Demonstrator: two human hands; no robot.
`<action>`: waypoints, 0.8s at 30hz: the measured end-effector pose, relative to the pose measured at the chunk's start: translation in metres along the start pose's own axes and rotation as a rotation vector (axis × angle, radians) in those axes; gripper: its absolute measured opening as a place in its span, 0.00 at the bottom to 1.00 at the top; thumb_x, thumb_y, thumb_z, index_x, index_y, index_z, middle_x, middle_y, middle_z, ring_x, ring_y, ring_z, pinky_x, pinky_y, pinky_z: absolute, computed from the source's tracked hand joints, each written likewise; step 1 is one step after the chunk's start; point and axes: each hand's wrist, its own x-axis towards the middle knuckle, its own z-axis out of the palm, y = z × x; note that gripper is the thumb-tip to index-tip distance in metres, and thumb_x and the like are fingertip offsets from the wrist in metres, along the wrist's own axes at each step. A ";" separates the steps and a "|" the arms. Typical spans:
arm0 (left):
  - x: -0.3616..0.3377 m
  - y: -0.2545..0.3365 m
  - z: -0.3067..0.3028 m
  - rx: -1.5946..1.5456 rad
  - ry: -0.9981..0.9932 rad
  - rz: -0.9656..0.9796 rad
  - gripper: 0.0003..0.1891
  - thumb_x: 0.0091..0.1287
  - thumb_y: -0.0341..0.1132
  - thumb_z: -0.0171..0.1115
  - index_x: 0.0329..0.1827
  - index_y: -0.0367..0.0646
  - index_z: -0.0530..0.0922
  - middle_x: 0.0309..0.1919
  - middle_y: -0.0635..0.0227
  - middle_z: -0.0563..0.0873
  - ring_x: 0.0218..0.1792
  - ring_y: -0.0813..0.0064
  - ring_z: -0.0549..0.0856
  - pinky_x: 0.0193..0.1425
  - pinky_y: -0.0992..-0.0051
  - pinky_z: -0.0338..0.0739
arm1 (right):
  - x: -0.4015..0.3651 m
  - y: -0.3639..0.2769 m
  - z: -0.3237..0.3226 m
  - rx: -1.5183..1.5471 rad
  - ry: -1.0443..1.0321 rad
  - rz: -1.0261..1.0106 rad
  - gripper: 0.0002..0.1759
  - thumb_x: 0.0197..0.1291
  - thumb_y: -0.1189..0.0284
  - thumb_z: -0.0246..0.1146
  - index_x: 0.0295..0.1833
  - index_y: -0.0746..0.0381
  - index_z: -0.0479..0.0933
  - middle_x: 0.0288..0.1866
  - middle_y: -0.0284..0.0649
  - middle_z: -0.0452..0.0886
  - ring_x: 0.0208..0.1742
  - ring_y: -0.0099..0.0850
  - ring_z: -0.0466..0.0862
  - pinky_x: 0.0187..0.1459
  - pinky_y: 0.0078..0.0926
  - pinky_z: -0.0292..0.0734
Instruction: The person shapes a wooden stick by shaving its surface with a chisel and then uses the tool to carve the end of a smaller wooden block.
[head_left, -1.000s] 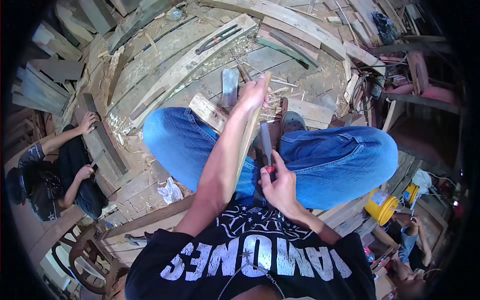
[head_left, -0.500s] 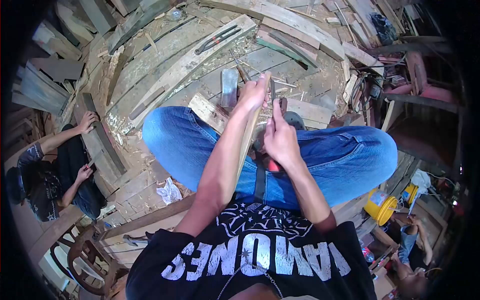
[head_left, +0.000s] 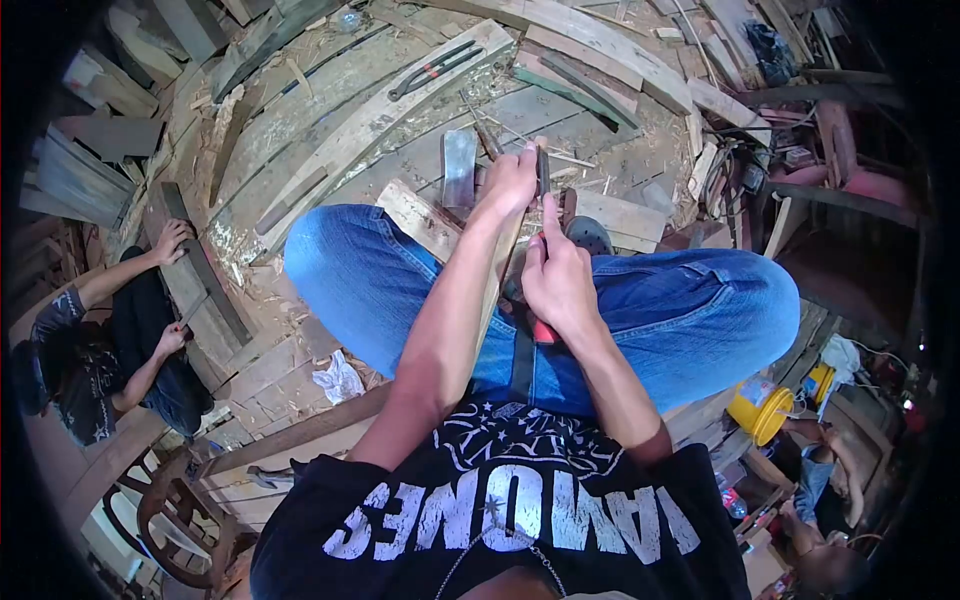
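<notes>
My left hand (head_left: 512,180) is wrapped round the far end of a narrow pale wood strip (head_left: 492,315), which slants back along my forearm toward my lap. My right hand (head_left: 558,275) is closed on a dark, narrow, file-like tool (head_left: 543,172), its index finger stretched along it. A red end (head_left: 544,333) shows below the palm. The tool's far part lies right beside my left fingers, overlapping the strip's end. Just left of my left hand, a broad metal blade (head_left: 459,168) lies by a short wood block (head_left: 418,220). A dark shoe (head_left: 588,237) shows beyond my right hand.
Red-and-black handled pliers (head_left: 435,70) lie on a long plank (head_left: 380,115) ahead. At left, a person (head_left: 95,350) holds a tool at a timber beam (head_left: 200,275). Yellow buckets (head_left: 762,410) and another person (head_left: 825,480) are at lower right. Wood scraps cover the floor.
The strip's far end has shifted and is now mostly hidden behind my left hand. My right hand and the tool have moved slightly left and forward. The left person's tool has slid forward along the beam.
</notes>
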 end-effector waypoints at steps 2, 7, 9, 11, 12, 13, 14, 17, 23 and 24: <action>-0.003 0.004 0.000 0.106 0.100 0.034 0.36 0.74 0.57 0.37 0.27 0.33 0.83 0.21 0.52 0.84 0.31 0.56 0.87 0.47 0.59 0.77 | 0.003 0.001 0.001 -0.026 -0.014 0.020 0.30 0.63 0.75 0.53 0.71 0.68 0.61 0.26 0.65 0.77 0.31 0.58 0.82 0.38 0.48 0.76; 0.001 0.000 0.002 0.096 0.071 -0.004 0.35 0.74 0.57 0.39 0.28 0.33 0.83 0.25 0.51 0.85 0.34 0.55 0.86 0.46 0.59 0.75 | 0.002 0.004 0.005 -0.070 0.010 -0.039 0.32 0.60 0.73 0.53 0.69 0.76 0.60 0.23 0.63 0.78 0.28 0.57 0.83 0.37 0.52 0.78; 0.006 -0.004 0.003 0.108 0.113 0.007 0.34 0.73 0.58 0.41 0.27 0.35 0.82 0.23 0.54 0.84 0.30 0.59 0.85 0.41 0.60 0.75 | 0.003 0.003 0.004 -0.068 0.000 -0.038 0.32 0.60 0.73 0.53 0.69 0.76 0.60 0.23 0.63 0.78 0.28 0.58 0.83 0.37 0.53 0.78; 0.005 -0.003 0.003 0.156 0.102 0.032 0.35 0.73 0.59 0.40 0.30 0.33 0.83 0.28 0.48 0.85 0.35 0.53 0.86 0.45 0.58 0.75 | 0.002 0.005 0.004 -0.066 -0.009 -0.028 0.32 0.60 0.73 0.53 0.69 0.77 0.60 0.23 0.63 0.78 0.28 0.58 0.83 0.37 0.53 0.78; 0.001 0.001 0.004 0.155 0.099 0.030 0.35 0.73 0.59 0.40 0.30 0.33 0.83 0.28 0.48 0.85 0.35 0.53 0.86 0.45 0.58 0.75 | 0.003 0.006 0.005 -0.092 -0.010 -0.023 0.33 0.59 0.74 0.53 0.69 0.77 0.60 0.23 0.64 0.78 0.28 0.58 0.83 0.37 0.53 0.78; -0.002 0.006 0.004 0.207 0.100 0.023 0.35 0.73 0.57 0.38 0.34 0.31 0.83 0.33 0.43 0.85 0.41 0.47 0.84 0.51 0.56 0.74 | 0.005 0.006 0.006 -0.117 -0.009 -0.020 0.33 0.58 0.74 0.53 0.69 0.77 0.60 0.23 0.64 0.78 0.28 0.59 0.82 0.37 0.53 0.78; -0.004 0.009 0.005 0.259 0.101 0.016 0.35 0.74 0.55 0.36 0.38 0.29 0.84 0.39 0.37 0.84 0.48 0.42 0.83 0.58 0.54 0.73 | 0.007 0.006 0.007 -0.120 -0.007 -0.019 0.33 0.58 0.74 0.53 0.69 0.77 0.60 0.23 0.64 0.78 0.28 0.59 0.82 0.37 0.53 0.78; -0.003 0.006 0.006 0.275 0.124 0.037 0.35 0.75 0.53 0.35 0.38 0.30 0.84 0.39 0.38 0.84 0.48 0.42 0.83 0.59 0.53 0.73 | 0.009 0.004 0.013 -0.192 0.000 0.002 0.30 0.60 0.76 0.51 0.68 0.76 0.61 0.26 0.66 0.77 0.31 0.58 0.83 0.41 0.52 0.77; -0.001 0.001 0.007 0.267 0.031 0.010 0.35 0.75 0.53 0.33 0.40 0.30 0.83 0.41 0.38 0.83 0.50 0.41 0.82 0.62 0.53 0.71 | 0.019 0.010 0.010 -0.121 0.065 -0.081 0.31 0.57 0.77 0.52 0.67 0.79 0.61 0.25 0.66 0.77 0.29 0.59 0.83 0.40 0.52 0.78; 0.000 -0.002 0.008 0.248 0.035 0.025 0.35 0.75 0.53 0.33 0.40 0.30 0.83 0.41 0.37 0.83 0.50 0.41 0.81 0.62 0.54 0.70 | 0.027 0.011 0.010 -0.149 0.076 -0.100 0.31 0.57 0.77 0.53 0.67 0.79 0.61 0.25 0.67 0.77 0.30 0.59 0.83 0.41 0.51 0.78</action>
